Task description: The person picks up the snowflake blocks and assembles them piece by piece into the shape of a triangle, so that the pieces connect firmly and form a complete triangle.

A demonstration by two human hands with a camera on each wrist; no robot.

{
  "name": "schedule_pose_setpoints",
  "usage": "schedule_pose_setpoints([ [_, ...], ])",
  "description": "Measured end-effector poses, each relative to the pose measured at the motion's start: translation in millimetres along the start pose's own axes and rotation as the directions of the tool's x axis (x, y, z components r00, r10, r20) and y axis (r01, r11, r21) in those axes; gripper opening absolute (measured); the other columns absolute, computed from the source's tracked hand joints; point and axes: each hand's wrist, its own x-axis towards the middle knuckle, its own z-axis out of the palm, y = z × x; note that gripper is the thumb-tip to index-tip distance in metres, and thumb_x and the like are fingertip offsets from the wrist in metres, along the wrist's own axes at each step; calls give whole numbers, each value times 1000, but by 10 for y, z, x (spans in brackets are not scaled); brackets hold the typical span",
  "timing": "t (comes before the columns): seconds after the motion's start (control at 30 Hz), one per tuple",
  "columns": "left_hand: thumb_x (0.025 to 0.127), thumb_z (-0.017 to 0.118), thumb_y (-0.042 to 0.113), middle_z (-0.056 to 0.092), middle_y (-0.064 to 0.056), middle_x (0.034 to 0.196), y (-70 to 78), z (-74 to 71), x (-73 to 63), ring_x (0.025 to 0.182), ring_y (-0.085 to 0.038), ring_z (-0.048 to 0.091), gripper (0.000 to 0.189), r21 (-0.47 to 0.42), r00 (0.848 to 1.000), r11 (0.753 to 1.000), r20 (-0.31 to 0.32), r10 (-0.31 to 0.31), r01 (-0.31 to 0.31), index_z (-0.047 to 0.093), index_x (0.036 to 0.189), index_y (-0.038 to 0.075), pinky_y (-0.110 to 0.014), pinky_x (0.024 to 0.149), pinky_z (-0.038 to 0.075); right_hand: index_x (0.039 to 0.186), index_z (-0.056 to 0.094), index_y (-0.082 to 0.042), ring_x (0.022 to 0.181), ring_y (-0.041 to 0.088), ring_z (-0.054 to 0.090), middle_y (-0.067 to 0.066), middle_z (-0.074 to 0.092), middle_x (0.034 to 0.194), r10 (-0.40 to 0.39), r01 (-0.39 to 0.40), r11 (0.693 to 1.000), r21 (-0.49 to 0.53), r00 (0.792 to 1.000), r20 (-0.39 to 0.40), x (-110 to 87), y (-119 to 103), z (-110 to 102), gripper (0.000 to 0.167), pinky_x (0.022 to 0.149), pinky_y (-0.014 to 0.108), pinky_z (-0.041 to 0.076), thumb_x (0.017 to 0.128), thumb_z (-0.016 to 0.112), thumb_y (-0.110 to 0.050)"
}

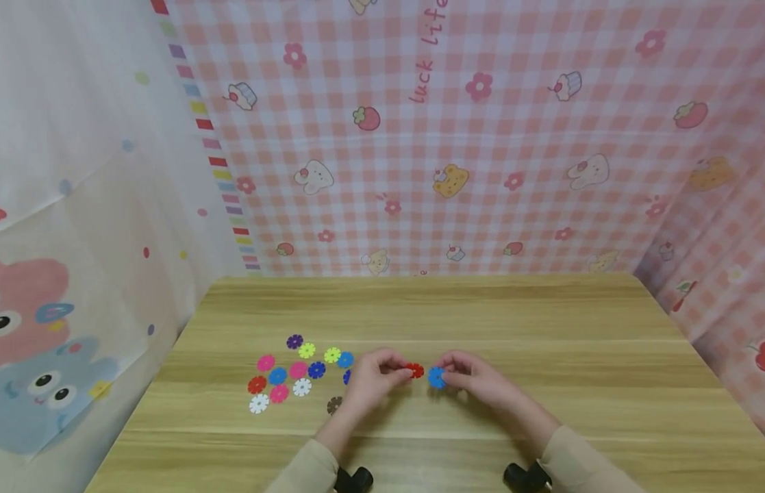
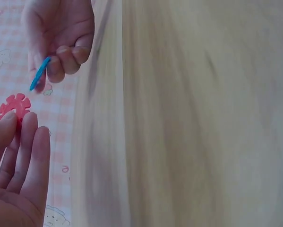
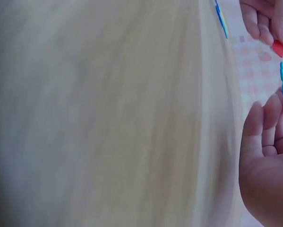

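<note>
Between thumb and fingers, my left hand (image 1: 377,378) pinches a red notched disc (image 1: 417,370), whose slotted rim shows in the left wrist view. My right hand (image 1: 474,375) pinches a blue notched disc (image 1: 437,377) by its edge. The two discs face each other above the table with a small gap between them. In the left wrist view the blue disc (image 2: 40,74) is seen nearly edge-on, while the red disc (image 2: 14,108) shows its flat face.
Left of my hands, several loose notched discs lie on the wooden table (image 1: 604,383), among them a purple disc (image 1: 294,342), a white disc (image 1: 259,403) and a brown disc (image 1: 335,405) near my left forearm. A pink checked cloth (image 1: 419,150) hangs behind the table.
</note>
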Motion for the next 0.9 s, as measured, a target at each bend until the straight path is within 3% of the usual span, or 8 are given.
schedule_pose_setpoints([
  [0.2, 83, 73, -6, 69, -11, 84, -7, 99, -16, 77, -25, 68, 8, -84, 999, 996, -34, -6, 3, 69, 89, -4, -34, 71, 60, 115, 53, 13, 70, 13, 52, 6, 57, 89, -2, 4, 997, 75, 999, -36, -6, -46, 35, 24, 61, 23, 48, 103, 50, -7],
  [0.33, 83, 75, -3, 68, -6, 82, -9, 144, -17, 75, -17, 65, 8, -8, 997, 1000, -71, 26, -27, 70, 87, 1, -26, 68, 58, 114, 53, 13, 65, 12, 50, 8, 56, 85, -4, 9, 997, 82, 998, -63, -4, -75, 51, 24, 56, 22, 46, 104, 49, -8],
  [0.57, 83, 76, 1, 70, -1, 81, 24, 198, -14, 75, -13, 64, 7, 146, 978, 978, -121, 168, -150, 72, 85, 5, -24, 70, 55, 116, 55, 13, 64, 13, 51, 13, 56, 84, 8, -1, 997, 76, 997, -83, -15, -146, 94, 26, 57, 21, 46, 102, 53, -9],
  [0.9, 82, 76, -3, 68, 1, 78, 43, 239, -17, 72, -10, 60, 11, 131, 976, 979, -128, 175, -159, 71, 81, 6, -23, 66, 53, 114, 52, 20, 60, 9, 51, 7, 53, 76, -13, 28, 981, 189, 996, -83, -17, -125, 111, 28, 56, 20, 46, 101, 54, -5],
])
